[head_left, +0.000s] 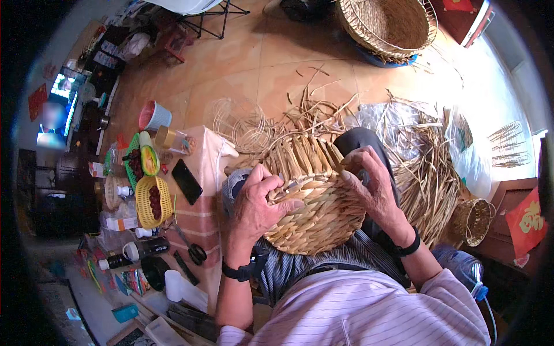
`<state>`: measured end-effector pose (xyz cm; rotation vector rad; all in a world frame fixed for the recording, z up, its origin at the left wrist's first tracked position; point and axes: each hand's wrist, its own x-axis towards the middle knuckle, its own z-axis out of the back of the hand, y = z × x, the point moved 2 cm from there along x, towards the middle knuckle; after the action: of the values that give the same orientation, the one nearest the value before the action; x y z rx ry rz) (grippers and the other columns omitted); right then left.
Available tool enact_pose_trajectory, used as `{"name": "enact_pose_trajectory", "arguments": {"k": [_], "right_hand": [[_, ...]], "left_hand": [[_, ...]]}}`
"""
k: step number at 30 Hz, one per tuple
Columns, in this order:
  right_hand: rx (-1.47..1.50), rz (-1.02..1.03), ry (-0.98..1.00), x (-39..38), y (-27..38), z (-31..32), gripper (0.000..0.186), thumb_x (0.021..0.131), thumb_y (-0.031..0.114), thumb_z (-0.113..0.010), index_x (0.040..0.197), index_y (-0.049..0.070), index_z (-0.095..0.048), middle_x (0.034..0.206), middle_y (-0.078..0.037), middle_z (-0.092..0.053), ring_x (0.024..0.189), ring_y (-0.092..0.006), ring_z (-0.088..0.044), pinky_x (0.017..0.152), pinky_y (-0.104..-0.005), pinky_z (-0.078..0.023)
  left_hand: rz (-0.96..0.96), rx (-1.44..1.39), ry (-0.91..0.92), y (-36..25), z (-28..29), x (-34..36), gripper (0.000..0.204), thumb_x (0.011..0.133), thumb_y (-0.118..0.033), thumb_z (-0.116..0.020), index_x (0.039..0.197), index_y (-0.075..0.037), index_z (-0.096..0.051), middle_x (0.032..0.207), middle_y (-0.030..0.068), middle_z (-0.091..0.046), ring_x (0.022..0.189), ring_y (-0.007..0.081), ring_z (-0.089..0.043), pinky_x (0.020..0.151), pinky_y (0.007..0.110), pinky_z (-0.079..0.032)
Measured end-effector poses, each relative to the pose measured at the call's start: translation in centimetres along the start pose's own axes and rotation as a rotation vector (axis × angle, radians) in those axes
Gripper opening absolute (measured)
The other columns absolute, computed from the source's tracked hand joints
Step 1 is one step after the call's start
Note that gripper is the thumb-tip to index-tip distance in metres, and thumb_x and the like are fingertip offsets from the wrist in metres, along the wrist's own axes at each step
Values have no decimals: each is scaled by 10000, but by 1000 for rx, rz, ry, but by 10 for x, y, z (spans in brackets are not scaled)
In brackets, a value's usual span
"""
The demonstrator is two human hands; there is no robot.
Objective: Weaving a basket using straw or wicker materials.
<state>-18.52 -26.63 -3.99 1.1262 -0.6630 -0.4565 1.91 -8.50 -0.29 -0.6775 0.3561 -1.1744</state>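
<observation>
A partly woven straw basket (314, 222) rests on my lap, its woven side toward me and upright strips fanning out along the far edge. My left hand (259, 205) is closed on its left rim, thumb lying over the weave. My right hand (372, 187) has curled fingers at the right rim; whether it pinches a strip is too small to tell. Loose straw (421, 196) lies in a heap to my right, with more strips on the floor beyond.
A cloth-covered table (205, 225) at left holds a phone (186, 180), scissors (193, 251), fruit baskets and bottles. A large basket (375, 26) stands ahead on the tiled floor (225, 69). A small basket (476, 222) and water jug (461, 271) are at right.
</observation>
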Motion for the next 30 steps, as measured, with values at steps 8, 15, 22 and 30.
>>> {"name": "enact_pose_trajectory", "arguments": {"k": [8,15,22,30], "right_hand": [[95,18,14,2,-14,-10,258,975,156,-771,1120,-14,-643,1023,-117,-582,945,-265,-587,858,-346,-496],[102,12,7,-2,-18,-6,238,985,156,-760,1107,-14,-648,1023,-109,-591,953,-256,-592,877,-342,-498],[136,-37,-19,-2,-22,1,227,995,159,-746,1108,-13,-649,1031,-95,-599,976,-227,-595,895,-336,-495],[204,-77,-26,-6,-29,5,184,997,140,-729,1089,1,-651,1025,-97,-604,977,-241,-594,894,-340,-493]], "left_hand": [[68,-325,-55,26,-18,0,470,820,-304,-929,867,17,-589,874,56,-477,806,206,-476,726,326,-416],[215,-599,17,20,-1,4,578,954,-589,-743,989,-17,-662,900,26,-512,847,147,-509,754,286,-413],[-103,122,-131,-37,-7,20,483,854,-458,-844,1090,-63,-696,1078,101,-579,1000,296,-591,900,429,-497],[23,-220,61,-24,-14,38,335,810,-189,-894,928,-10,-637,1041,76,-541,986,234,-565,890,348,-475]]}}
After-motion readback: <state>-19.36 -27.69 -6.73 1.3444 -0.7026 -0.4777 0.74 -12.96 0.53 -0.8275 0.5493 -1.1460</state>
